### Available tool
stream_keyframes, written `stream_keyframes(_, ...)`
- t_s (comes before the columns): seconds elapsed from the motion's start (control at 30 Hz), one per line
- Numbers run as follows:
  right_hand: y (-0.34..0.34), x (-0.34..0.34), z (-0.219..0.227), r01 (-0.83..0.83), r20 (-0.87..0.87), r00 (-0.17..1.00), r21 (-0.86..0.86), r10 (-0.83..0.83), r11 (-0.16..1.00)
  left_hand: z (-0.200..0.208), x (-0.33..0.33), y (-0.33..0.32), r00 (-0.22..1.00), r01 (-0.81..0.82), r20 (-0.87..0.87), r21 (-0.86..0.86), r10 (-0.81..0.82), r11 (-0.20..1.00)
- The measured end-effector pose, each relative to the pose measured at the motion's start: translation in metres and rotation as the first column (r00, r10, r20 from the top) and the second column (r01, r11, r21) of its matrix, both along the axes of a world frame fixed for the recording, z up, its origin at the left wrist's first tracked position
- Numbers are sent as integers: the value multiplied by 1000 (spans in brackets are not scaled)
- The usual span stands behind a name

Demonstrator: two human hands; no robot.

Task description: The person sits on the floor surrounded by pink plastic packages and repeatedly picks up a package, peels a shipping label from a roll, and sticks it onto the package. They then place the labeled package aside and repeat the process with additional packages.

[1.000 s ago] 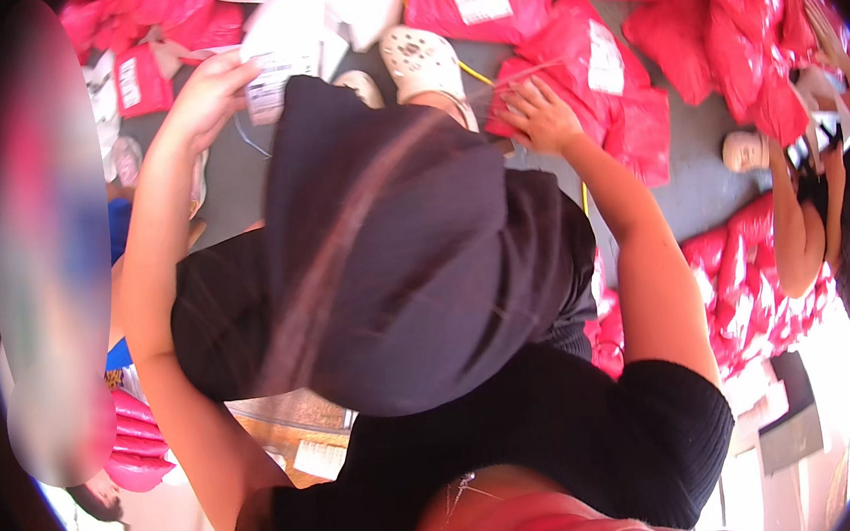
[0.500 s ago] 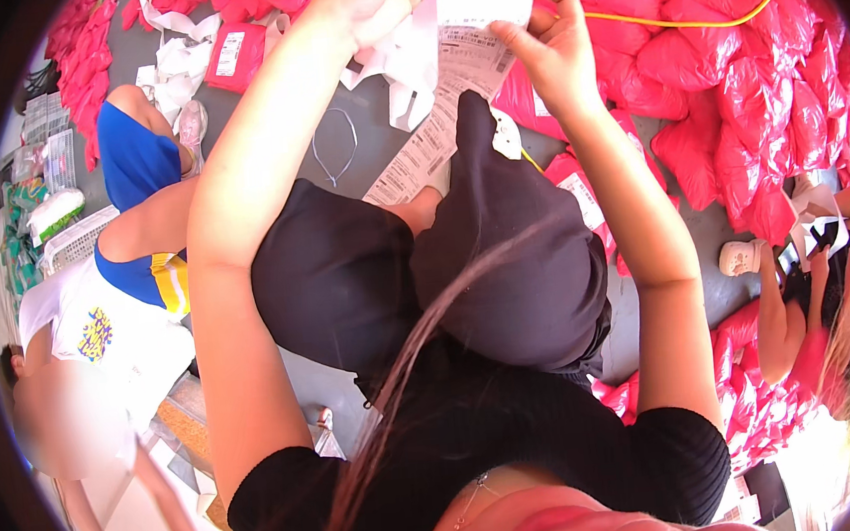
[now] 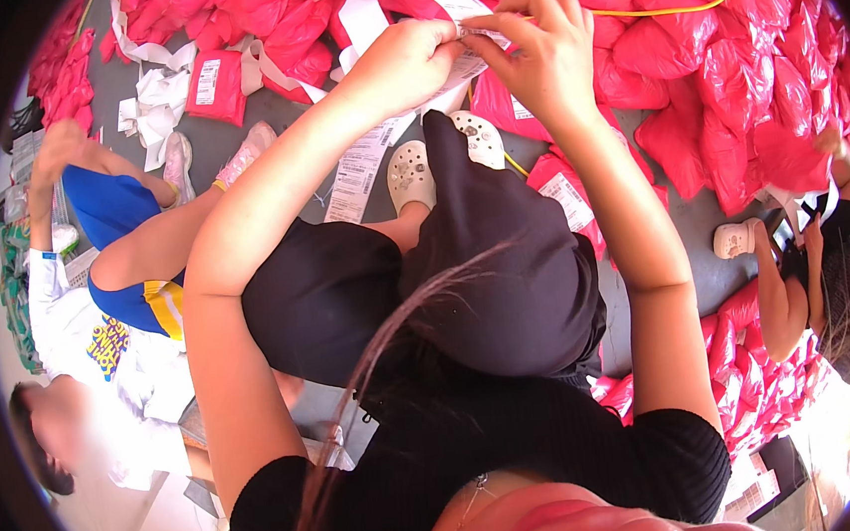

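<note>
Both hands are closed at the fingertips and almost meet: the left hand (image 3: pixel 409 65) and the right hand (image 3: pixel 550 56) pinch a white label strip (image 3: pixel 360 179) between thumb and fingers. Half a second ago they stood wider apart with a label held flat between them; now they are drawn together. The strip is up in front of the knees, one part looping above the left hand and a printed length slanting down past the left wrist toward the floor (image 3: pixel 691 279); the hands hide how the two parts join.

Just below are two pale clogs (image 3: pixel 411 175), both now in sight where half a second ago only part of one showed. A labelled pink bag (image 3: pixel 570 199) lies right of them, and one yellow cord (image 3: pixel 684 8) crosses the big bag pile (image 3: pixel 719 63), whose pink bags are too many to count. The bags look filled, but their contents are hidden.

Farther left lie a flat pink parcel (image 3: pixel 215 88) with one label and crumpled white paper (image 3: pixel 161 102). Two co-workers sit nearby: the left one, in blue shorts (image 3: pixel 106 206), now has an arm raised by the knee; the right one holds up a single pink bag (image 3: pixel 794 157).
</note>
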State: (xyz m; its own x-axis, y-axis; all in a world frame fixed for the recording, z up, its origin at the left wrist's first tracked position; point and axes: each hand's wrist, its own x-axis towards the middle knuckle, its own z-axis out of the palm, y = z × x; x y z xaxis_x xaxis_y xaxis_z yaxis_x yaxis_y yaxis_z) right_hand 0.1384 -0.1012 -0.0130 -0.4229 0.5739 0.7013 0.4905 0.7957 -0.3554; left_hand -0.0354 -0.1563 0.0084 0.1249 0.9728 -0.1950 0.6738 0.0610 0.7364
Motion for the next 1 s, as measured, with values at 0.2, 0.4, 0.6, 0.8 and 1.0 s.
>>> stream_keyframes(0.2,-7,8,1,-46,26,999,2,46,999,7,10,-8,994,49,-99,13,-48,999)
stream_keyframes(0.4,-18,32,-2,-541,-610,772,-778,-176,320,-32,-15,-15,1000,31,1,-13,-31,999)
stream_keyframes(0.6,-28,231,9,-281,-549,761,-759,-345,587,-78,-80,-38,994,88,-32,-269,-101,959)
stream_keyframes(0.8,-149,364,-65,523,85,817,-525,-570,671,-48,-103,-84,998,-22,22,-746,58,666)
stream_keyframes(1.0,-248,359,-199,768,538,594,-600,-598,223,-32,-69,-65,999,-21,11,-743,44,669)
